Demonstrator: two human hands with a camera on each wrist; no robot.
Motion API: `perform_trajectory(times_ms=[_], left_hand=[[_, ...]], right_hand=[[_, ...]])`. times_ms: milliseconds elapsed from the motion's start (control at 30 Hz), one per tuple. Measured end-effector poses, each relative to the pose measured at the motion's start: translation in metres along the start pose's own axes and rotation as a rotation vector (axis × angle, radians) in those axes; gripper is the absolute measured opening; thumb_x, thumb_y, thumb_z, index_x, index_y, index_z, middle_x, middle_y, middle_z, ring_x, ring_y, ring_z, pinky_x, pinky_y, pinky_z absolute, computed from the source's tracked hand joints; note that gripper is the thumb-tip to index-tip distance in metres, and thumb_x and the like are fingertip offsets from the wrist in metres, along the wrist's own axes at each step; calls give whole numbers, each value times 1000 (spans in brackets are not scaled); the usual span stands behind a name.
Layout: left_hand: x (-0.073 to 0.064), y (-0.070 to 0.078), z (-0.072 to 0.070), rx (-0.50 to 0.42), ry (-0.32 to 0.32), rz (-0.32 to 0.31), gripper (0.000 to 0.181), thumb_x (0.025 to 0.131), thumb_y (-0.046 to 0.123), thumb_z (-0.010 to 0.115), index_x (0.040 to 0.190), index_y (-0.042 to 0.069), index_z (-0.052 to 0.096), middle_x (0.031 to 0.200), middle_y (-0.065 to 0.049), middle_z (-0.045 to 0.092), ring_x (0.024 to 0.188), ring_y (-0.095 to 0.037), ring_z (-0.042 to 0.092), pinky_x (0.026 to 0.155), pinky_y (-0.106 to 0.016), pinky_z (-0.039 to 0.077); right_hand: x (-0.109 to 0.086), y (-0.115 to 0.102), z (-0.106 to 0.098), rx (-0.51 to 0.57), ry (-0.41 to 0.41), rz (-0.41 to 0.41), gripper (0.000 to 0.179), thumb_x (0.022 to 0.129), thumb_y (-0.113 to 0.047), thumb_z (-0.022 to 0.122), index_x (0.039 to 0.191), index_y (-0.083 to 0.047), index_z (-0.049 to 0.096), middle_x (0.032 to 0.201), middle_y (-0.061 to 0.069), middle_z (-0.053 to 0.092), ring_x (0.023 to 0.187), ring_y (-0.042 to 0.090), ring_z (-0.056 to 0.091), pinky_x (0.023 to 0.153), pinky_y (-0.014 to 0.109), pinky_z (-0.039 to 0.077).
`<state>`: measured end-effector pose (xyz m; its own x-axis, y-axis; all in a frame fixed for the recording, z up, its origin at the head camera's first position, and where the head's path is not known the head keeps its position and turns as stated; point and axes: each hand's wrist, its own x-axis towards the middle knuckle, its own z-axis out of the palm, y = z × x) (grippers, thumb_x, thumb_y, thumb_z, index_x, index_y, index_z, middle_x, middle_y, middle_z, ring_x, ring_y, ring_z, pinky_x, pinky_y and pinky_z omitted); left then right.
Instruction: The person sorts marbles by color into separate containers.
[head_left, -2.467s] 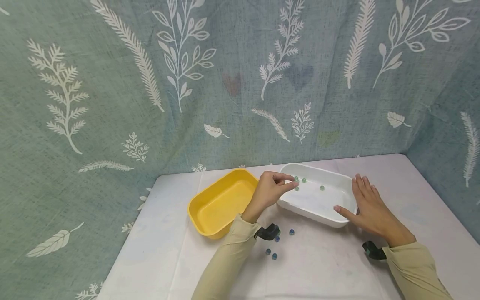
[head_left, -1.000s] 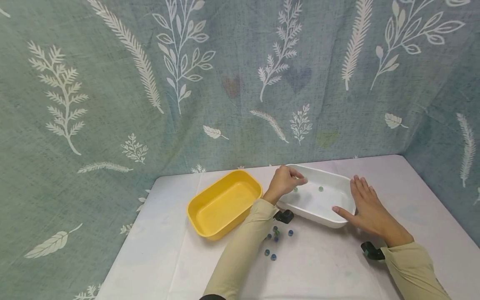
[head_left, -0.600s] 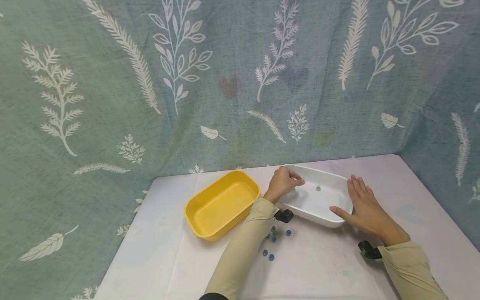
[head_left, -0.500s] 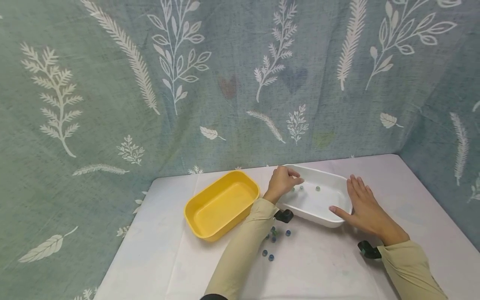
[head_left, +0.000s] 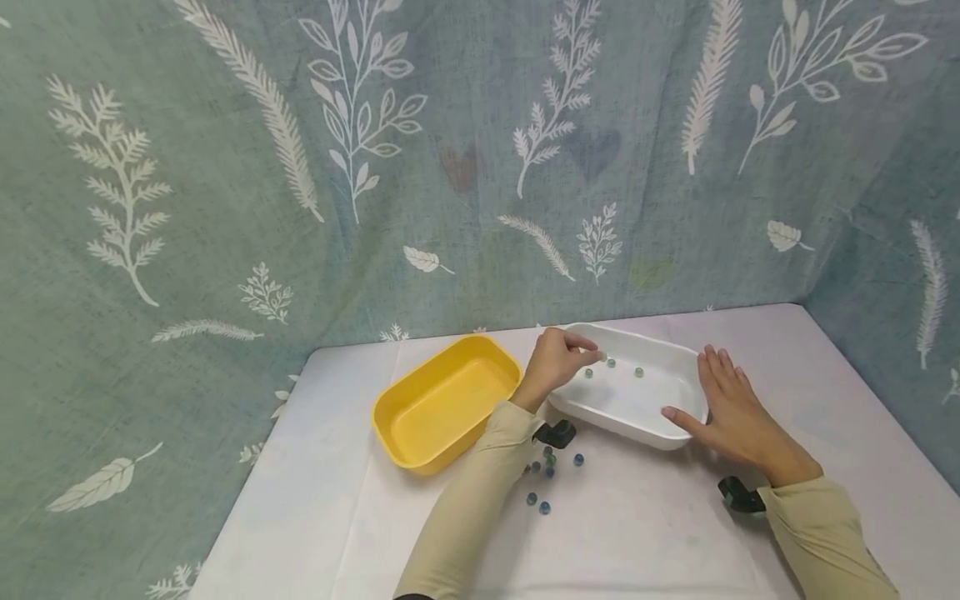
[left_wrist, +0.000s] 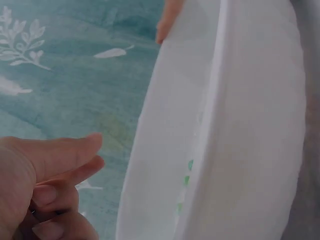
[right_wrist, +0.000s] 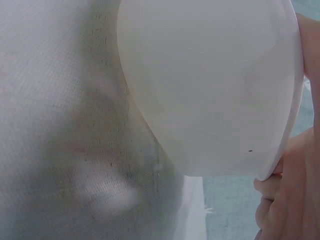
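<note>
In the head view, my left hand (head_left: 553,367) hovers over the left end of a white plastic tray (head_left: 622,423). Its thumb and index finger are extended with their tips close together, and a green glass marble (head_left: 611,363) lies just beyond them. The left wrist view has nothing visible between those fingertips; the other fingers (left_wrist: 55,227) are bent. Several green marbles, partly hidden by the wall in that view, lie in the tray. My right hand (head_left: 738,421) rests spread against the tray's right end, thumb over the near rim (right_wrist: 295,90), fingers straight along the far side.
A yellow plastic tray (head_left: 386,408) stands left of the white one. Several blue marbles (head_left: 544,507) and a green one (head_left: 551,460) lie loose on the white cloth in front, near the left forearm. A leaf-patterned curtain (head_left: 480,167) hangs behind the table.
The left hand reached further over the white tray, then drew back slightly left. A green marble at its fingertips appears lower in the tray afterwards. The right hand keeps its place.
</note>
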<state>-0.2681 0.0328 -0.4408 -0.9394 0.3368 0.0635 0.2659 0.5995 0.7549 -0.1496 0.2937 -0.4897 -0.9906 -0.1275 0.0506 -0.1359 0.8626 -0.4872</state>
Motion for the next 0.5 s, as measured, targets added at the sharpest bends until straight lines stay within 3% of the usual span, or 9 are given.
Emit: perform_trajectory(times_ms=[200, 500], left_hand=[[-23, -4, -19, -76, 16, 45, 19, 91, 23, 80, 102, 7, 83, 53, 5, 34, 51, -9, 28, 51, -22, 24], [-64, -17, -33, -126, 14, 22, 19, 90, 24, 81, 102, 9, 83, 52, 6, 32, 50, -9, 28, 49, -21, 23]], right_hand=[[0, 1, -3, 0, -2, -2, 117, 96, -65, 57, 159, 14, -2, 169, 34, -8, 158, 52, -9, 127, 67, -3], [3, 3, -1, -1, -17, 3, 118, 96, -67, 56, 160, 13, -2, 169, 33, -9, 158, 51, -9, 126, 68, -1]])
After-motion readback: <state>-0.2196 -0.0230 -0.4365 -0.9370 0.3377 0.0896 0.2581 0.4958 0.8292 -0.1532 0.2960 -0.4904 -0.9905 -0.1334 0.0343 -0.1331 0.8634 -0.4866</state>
